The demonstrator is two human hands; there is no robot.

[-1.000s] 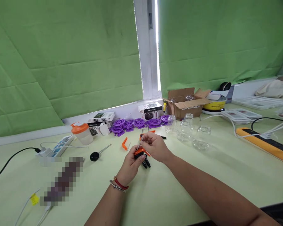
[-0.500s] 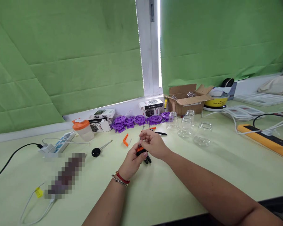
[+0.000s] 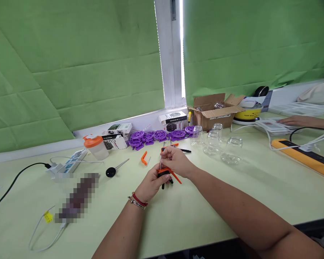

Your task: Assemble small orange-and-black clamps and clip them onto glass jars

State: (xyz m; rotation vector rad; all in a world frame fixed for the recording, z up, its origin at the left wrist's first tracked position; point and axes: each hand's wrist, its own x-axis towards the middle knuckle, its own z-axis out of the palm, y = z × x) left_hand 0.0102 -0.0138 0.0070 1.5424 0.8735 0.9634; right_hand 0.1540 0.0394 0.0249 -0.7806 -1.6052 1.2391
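Observation:
Near the middle of the table, my left hand (image 3: 153, 181) is closed around a black-and-orange part (image 3: 163, 173). A thin orange arm of this part slants down to the right, and short black legs show beneath it. Just above, my right hand (image 3: 175, 161) pinches a thin metal rod (image 3: 160, 163) that stands upright on the part; its lower end is partly hidden by my fingers. Beyond my hands lies another orange-and-black piece (image 3: 185, 150). An angled orange piece (image 3: 144, 158) rests to the left, beside a small metal rod (image 3: 148, 161).
Several purple plastic frames (image 3: 160, 135) line the back edge between printed boxes (image 3: 116, 141). Clear jars (image 3: 231, 151) stand right of my hands, before an open carton (image 3: 218, 113). A black disc with rods (image 3: 111, 172) and an orange-lidded cup (image 3: 94, 142) lie left. Another person's hand (image 3: 293, 120) touches trays.
The orange arm on the held part now sticks out to the lower right. My hands stay almost in place. Another person's hand has reached farther in from the right.

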